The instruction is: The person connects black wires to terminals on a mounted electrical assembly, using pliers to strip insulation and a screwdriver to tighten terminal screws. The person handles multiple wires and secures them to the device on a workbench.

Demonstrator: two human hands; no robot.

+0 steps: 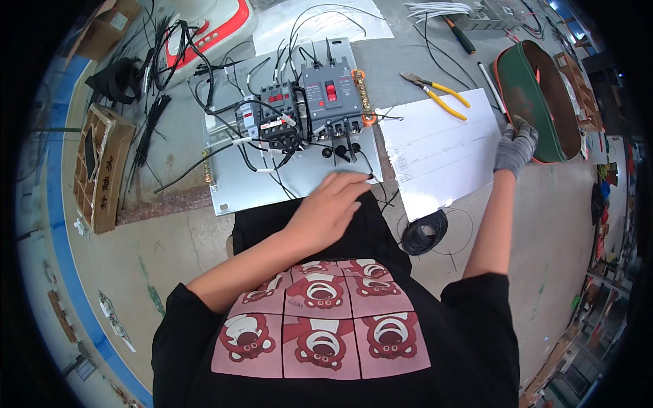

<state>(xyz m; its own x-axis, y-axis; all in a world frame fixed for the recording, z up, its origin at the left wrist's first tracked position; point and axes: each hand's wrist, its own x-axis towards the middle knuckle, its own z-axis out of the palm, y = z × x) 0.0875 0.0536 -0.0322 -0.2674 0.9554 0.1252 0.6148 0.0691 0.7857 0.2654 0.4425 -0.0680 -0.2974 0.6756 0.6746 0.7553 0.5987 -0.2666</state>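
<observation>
A single fisheye view looks steeply down from the person's head, close over their own chest and forearms. It faces forward across the floor toward the metal mounting plate (pixel 286 129), edges bending near the rim.

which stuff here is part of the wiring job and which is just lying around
In use: metal mounting panel, circuit breaker, black wires, left hand, wiring drawing sheet, green tool bag under gloved right hand.

Lying about: yellow pliers, cardboard box, black wire coil, cable ties.
</observation>
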